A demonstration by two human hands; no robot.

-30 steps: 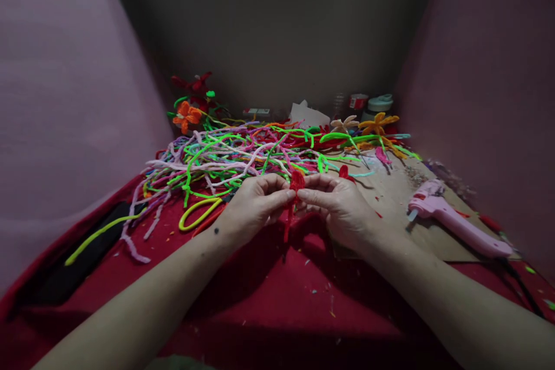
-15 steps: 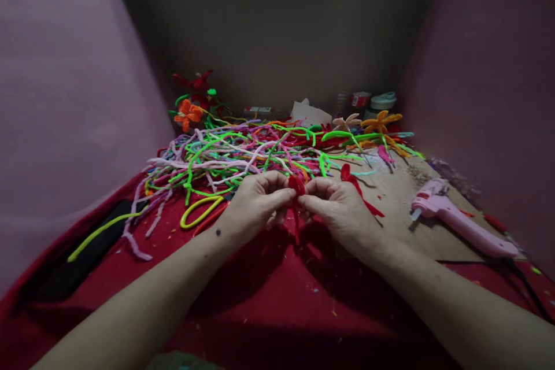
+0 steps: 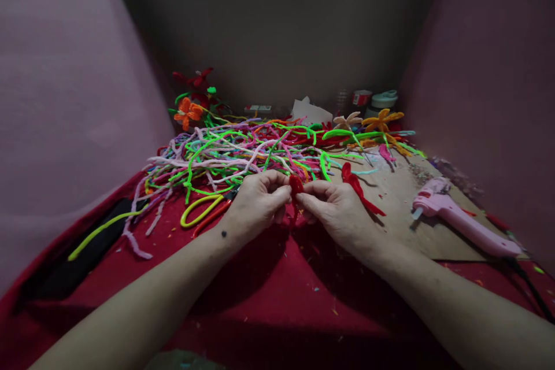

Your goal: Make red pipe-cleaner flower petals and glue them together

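no readable text, label on red container apparently blurred

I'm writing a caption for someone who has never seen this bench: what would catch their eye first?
Probably the bright tangle of fuzzy stems across the middle of the table. Next, the pink glue gun lying on the cardboard at right, and the small red piece pinched between both hands at center.

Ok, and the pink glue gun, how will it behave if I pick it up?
The glue gun should feel stiff, as its body looks like hard plastic. It lies flat on the cardboard, so it probably will not roll. The black cord at its handle end may drag a little.
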